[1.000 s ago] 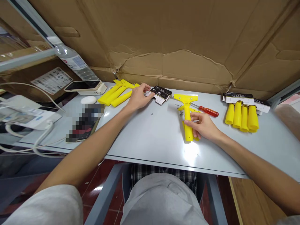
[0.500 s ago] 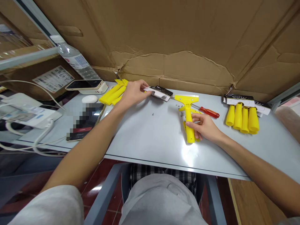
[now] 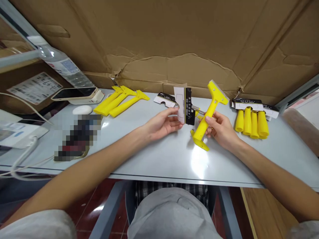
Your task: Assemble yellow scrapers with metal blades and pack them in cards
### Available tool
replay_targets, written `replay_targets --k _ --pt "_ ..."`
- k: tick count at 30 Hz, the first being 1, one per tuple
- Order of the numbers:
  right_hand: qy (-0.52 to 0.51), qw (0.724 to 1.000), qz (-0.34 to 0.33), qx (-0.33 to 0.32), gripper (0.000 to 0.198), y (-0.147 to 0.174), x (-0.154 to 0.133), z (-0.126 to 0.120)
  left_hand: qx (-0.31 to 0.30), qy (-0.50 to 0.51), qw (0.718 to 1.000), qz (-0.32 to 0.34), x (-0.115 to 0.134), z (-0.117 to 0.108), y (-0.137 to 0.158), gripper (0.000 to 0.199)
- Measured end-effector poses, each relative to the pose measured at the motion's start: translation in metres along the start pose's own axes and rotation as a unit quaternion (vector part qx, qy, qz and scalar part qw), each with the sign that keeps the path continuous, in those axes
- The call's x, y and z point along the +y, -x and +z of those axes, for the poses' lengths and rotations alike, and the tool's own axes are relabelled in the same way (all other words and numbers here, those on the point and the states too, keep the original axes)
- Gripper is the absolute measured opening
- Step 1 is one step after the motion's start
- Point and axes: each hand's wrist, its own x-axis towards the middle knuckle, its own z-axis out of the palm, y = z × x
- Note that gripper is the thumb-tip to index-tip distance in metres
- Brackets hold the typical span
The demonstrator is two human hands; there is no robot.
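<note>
My left hand (image 3: 165,124) pinches a black-and-white cardboard packaging card (image 3: 183,104) upright by its lower left edge. In my right hand (image 3: 219,127) is a yellow scraper (image 3: 210,109), tilted with its blade head up and to the right. A second yellow T-shaped end (image 3: 199,142) shows at the foot of its handle; whether that piece is held too I cannot tell. Behind the right hand, a metal screwdriver shaft (image 3: 198,109) shows, its handle hidden. Another black-and-white card (image 3: 164,98) lies left of the held one.
Several yellow scrapers (image 3: 124,101) lie at the left. More, with cards on their heads (image 3: 249,104), rest at the right. A phone on a white block (image 3: 86,96), a white oval object (image 3: 82,110), a bottle (image 3: 66,64) and cables crowd the left end. Cardboard (image 3: 174,39) stands behind.
My left hand has taken a card from the back of the table and brought it right, now upright. My right hand has raised the scraper and tilted its head to the right.
</note>
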Motion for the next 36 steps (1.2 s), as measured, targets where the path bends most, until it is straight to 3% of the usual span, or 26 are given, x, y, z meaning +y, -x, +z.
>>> replay_targets --k 5,10,15,18,23,27,31,36 --pt "-0.019 0.994 -0.056 0.092 0.069 -0.008 0.0 -0.004 -0.012 -0.014 0.999 -0.046 -0.021 0.004 0.005 0.014" --pt "-0.016 0.996 -0.059 0.068 0.066 -0.007 0.005 0.0 -0.054 -0.035 0.997 -0.029 -0.029 0.001 0.006 0.022" --pt "0.002 0.996 -0.055 0.07 0.068 -0.006 0.009 0.002 -0.041 -0.106 0.992 0.05 -0.028 -0.002 0.006 0.037" --pt "0.002 0.995 -0.041 0.087 0.071 -0.007 0.007 0.0 -0.031 -0.182 0.976 0.119 -0.027 -0.006 0.004 0.043" --pt "-0.017 0.996 -0.019 0.086 0.074 -0.005 0.001 0.003 -0.046 -0.262 0.951 0.158 -0.031 -0.007 0.004 0.046" --pt "-0.044 0.997 0.002 0.064 0.076 -0.004 0.002 0.006 -0.065 -0.267 0.94 0.201 -0.032 -0.003 0.01 0.035" --pt "-0.064 0.996 0.016 0.066 0.075 0.0 0.001 0.012 -0.075 -0.301 0.912 0.269 -0.033 0.0 0.016 0.019" --pt "-0.075 0.996 0.035 0.044 0.079 0.007 -0.002 0.017 -0.129 -0.307 0.898 0.287 -0.038 0.0 0.021 0.013"
